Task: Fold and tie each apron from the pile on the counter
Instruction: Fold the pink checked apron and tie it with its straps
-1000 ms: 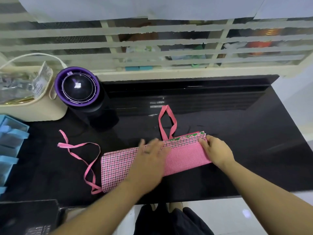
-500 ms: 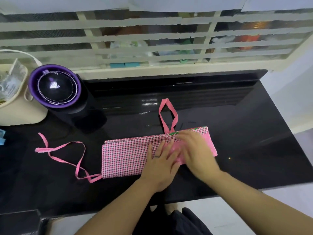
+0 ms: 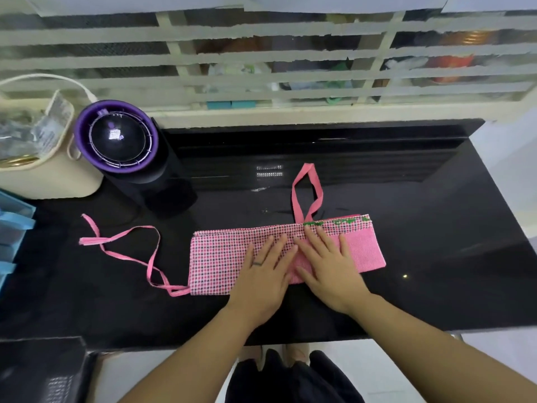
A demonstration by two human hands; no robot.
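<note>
Both hands — left hand (image 3: 263, 276) and right hand (image 3: 328, 267) — are pressing flat, fingers (image 3: 312, 238) spread, side by side on the folded pink apron (image 3: 215, 260) lying on the black desk (image 3: 436, 257).

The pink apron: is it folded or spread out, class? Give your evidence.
Folded. The apron lies as a narrow, layered strip on the counter; the left hand and right hand press flat on it.

left hand (image 3: 263, 274) flat, right hand (image 3: 328, 266) flat

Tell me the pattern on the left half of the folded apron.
Small pink-and-dark checks on the apron, clearest in the head view.
</note>
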